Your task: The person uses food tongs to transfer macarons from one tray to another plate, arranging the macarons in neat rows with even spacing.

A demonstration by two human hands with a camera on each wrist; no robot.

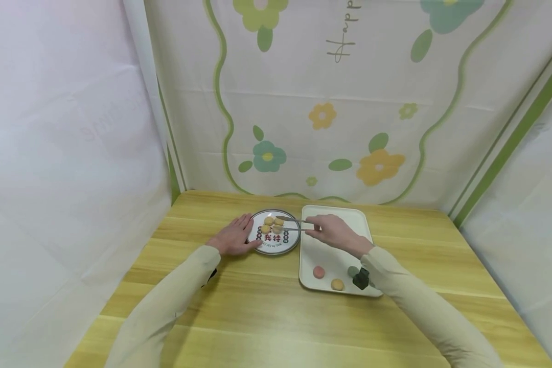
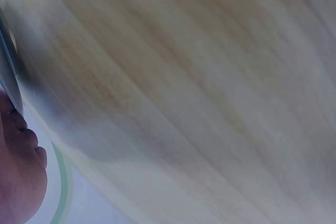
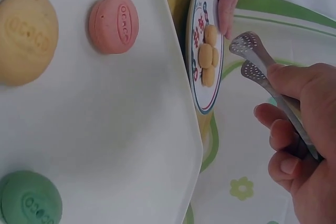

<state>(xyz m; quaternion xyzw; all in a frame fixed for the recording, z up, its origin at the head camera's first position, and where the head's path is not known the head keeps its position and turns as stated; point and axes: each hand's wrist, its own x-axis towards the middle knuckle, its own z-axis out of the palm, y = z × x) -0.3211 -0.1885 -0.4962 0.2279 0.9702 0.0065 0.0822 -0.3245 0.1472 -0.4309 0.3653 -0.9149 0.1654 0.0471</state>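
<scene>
left arm (image 1: 149, 314) and right arm (image 1: 425, 304) in long pale sleeves (image 1: 190, 268), both reached toward the far edge of the desk (image 1: 253, 322), left hand (image 1: 234, 236) was back side up with fingers out and thumb apart, right hand (image 1: 335, 232) pinched with its thumb and bent fingers

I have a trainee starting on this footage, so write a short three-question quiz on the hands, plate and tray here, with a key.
1. Open question: which tool does the right hand hold?

2. True or false: the left hand touches the plate, on which four yellow pieces show.

3. Multiple choice: which of these colours does a piece in the tray have?
A) blue
B) pink
C) purple

Key:
1. A pair of metal tongs.
2. True.
3. B; the pink piece lies in the tray.
</scene>
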